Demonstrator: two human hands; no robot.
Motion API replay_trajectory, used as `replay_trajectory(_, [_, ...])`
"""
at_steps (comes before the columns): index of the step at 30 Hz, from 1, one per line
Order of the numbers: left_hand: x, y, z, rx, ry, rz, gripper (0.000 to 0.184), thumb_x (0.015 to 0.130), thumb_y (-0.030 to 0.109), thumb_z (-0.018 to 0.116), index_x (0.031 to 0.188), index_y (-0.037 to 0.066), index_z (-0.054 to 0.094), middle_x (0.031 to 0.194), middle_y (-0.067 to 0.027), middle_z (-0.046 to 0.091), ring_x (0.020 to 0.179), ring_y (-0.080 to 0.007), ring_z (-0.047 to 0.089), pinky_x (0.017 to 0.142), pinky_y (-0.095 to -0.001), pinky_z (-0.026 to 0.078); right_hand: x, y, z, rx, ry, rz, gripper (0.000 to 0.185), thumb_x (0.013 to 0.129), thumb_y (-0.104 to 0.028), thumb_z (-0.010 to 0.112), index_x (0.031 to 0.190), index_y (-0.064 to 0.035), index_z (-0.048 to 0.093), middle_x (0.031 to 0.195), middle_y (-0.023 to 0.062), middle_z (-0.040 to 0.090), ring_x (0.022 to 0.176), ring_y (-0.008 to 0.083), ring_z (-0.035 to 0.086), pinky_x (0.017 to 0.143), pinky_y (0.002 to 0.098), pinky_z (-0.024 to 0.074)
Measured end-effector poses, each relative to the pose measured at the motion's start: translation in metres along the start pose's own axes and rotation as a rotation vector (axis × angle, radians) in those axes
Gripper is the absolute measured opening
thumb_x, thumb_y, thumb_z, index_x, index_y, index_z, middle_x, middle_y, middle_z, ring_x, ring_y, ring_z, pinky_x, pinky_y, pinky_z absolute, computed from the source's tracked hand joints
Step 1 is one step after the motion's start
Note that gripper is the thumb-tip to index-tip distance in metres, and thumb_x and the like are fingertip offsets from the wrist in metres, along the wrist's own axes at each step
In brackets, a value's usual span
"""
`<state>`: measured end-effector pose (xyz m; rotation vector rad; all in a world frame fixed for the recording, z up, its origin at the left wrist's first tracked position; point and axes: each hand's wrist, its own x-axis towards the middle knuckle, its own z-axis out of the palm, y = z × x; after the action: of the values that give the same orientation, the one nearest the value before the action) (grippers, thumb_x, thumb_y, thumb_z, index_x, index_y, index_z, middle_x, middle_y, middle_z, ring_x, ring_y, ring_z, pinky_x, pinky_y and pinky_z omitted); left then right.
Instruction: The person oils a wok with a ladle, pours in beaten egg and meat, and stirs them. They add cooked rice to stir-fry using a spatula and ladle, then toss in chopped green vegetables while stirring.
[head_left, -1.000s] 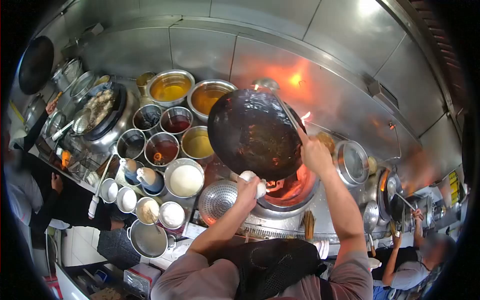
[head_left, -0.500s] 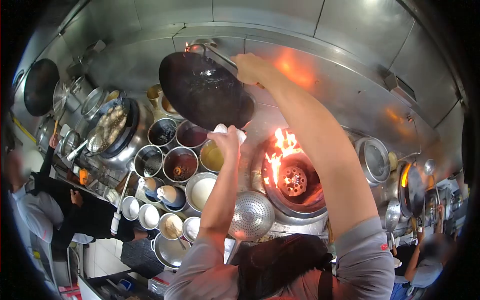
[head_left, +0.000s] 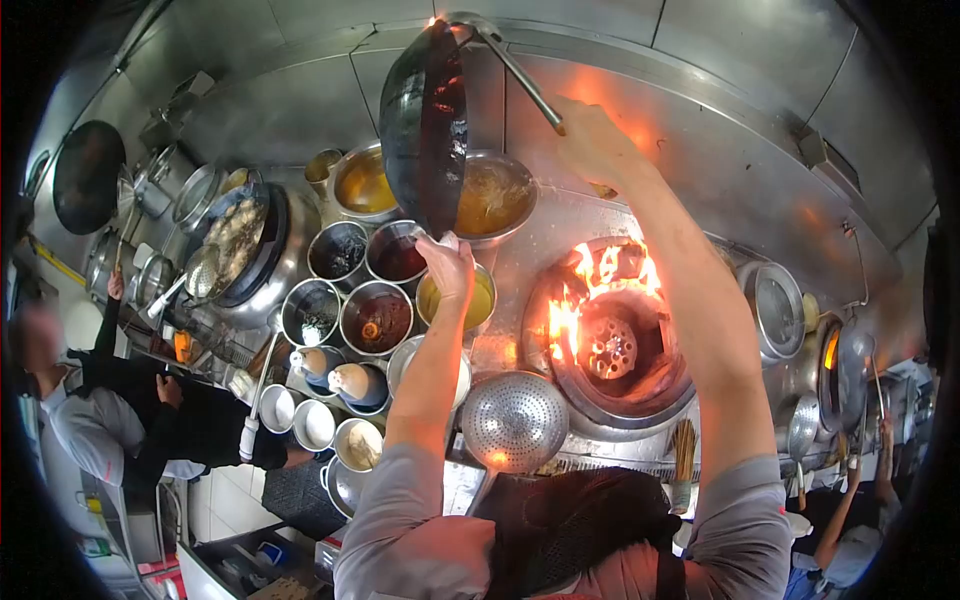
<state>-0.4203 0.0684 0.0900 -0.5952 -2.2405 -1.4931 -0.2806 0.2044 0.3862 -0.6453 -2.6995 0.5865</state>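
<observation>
A black wok (head_left: 424, 130), tipped nearly on edge, hangs over a metal basin of brownish liquid (head_left: 495, 197). My left hand (head_left: 447, 268) is closed on the wok's lower rim. A long-handled ladle (head_left: 520, 80) reaches to the wok's top rim, where a small flame shows. Its handle runs into my right hand (head_left: 592, 140), which is closed around it; the wooden end sticks out below. To the right of my left forearm, flames rise from the uncovered wok burner (head_left: 612, 345). A perforated strainer (head_left: 515, 422) lies in front of the burner.
Pots of sauce (head_left: 376, 318) and a basin of yellow liquid (head_left: 366, 185) stand left of the burner. Squeeze bottles (head_left: 355, 383) are nearer me. Another wok (head_left: 240, 240) holds food at left. A co-worker (head_left: 90, 420) stands left; another (head_left: 850, 540) is at right.
The wok has risen and turned from a slant to nearly on edge, exposing the basin behind it. My right hand has moved right and the ladle has swung up.
</observation>
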Motion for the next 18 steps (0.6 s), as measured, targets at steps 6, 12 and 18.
replay_trajectory(6, [0.011, 0.005, -0.013, -0.003, -0.062, 0.103, 0.071, 0.075, 0.006, 0.064, 0.13, -0.017, 0.024, 0.119, -0.0334, 0.041, 0.115, -0.051, 0.042, 0.1, -0.0495, 0.034, -0.03, 0.022, 0.001, 0.1, 0.197, -0.039, 0.063, 0.077, -0.002, 0.05, 0.14, -0.0095, 0.045, 0.081, 0.0196, 0.063, 0.076, 0.0289, 0.064, 0.072, 0.0433, 0.0504])
replay_trajectory(12, [0.023, 0.016, -0.021, 0.061, -0.065, 0.237, 0.077, 0.072, 0.006, 0.071, 0.131, -0.014, 0.026, 0.121, -0.0323, 0.041, 0.116, -0.0487, 0.042, 0.1, -0.0476, 0.037, -0.065, 0.011, -0.025, 0.158, 0.153, 0.095, 0.061, 0.079, -0.002, 0.05, 0.14, -0.0045, 0.041, 0.095, 0.0237, 0.066, 0.086, 0.0371, 0.065, 0.076, 0.0445, 0.05])
replay_trajectory(18, [0.035, 0.038, -0.03, 0.084, -0.073, 0.254, 0.08, 0.07, 0.005, 0.073, 0.132, -0.014, 0.026, 0.121, -0.032, 0.041, 0.115, -0.0482, 0.044, 0.099, -0.0475, 0.038, -0.083, 0.018, -0.035, 0.194, 0.268, 0.074, 0.058, 0.078, -0.003, 0.052, 0.136, 0.0006, 0.044, 0.096, 0.0273, 0.065, 0.091, 0.0405, 0.064, 0.083, 0.0453, 0.0478])
